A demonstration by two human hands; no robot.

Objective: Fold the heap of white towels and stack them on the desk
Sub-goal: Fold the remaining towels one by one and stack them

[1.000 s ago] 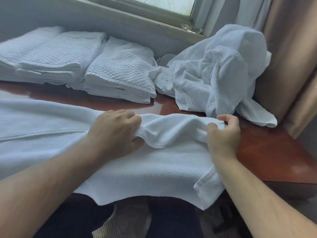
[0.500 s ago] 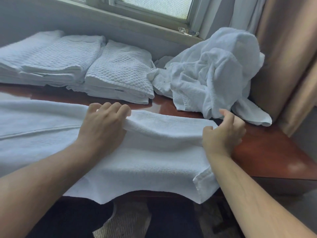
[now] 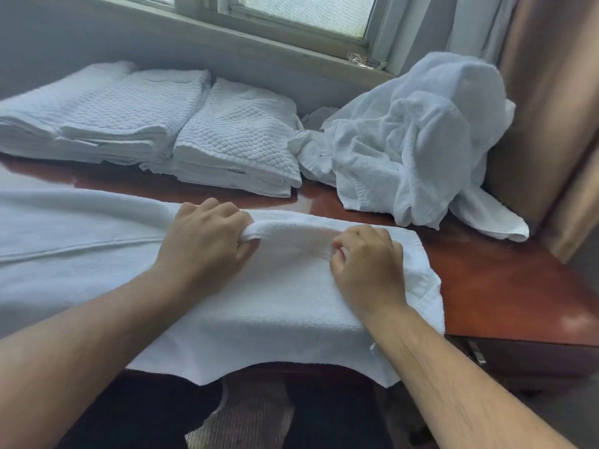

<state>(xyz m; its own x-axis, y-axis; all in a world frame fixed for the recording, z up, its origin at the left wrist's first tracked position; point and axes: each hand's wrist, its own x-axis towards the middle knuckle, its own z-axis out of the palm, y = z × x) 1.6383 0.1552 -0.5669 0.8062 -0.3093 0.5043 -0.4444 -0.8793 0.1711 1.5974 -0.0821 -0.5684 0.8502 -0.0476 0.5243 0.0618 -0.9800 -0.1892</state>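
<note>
Towel [image 3: 275,306], white terry, one piece, in work. Location: spread flat over the near part of the desk [image 3: 505,286]. The near hem hangs off the front edge at 6 o'clock, the length runs out of frame toward 9 o'clock, and the short end lies at 3 o'clock.

Grip: left hand [image 3: 207,244], fingers curled under and round a raised ridge of cloth near the far edge. Right hand [image 3: 366,264], at 3 o'clock from the left, knuckles up, fingers curled tight and pinching the same ridge close to the short end. Neither hand is free.

Handling, by judgement: soft, limp, light. It has no stiffness, so any unsupported part will sag, and the overhang may drag the cloth toward the floor. Pile looks grippy, not slippery; nothing to break. Best taken at corners or along a hem, with two holds well apart and the edge kept taut between them so the fold lands square.

Heap [image 3: 415,147], unfolded white towels of a thinner, crinkled weave, at 1 o'clock against the curtain [image 3: 551,108]. Count cannot be told. Likely to tangle; lift one hem at a time.

Folded stacks [image 3: 240,137], waffle weave, side by side from 12 to 10 o'clock along the wall, touching each other. The rightmost sits just beside the heap.
</note>
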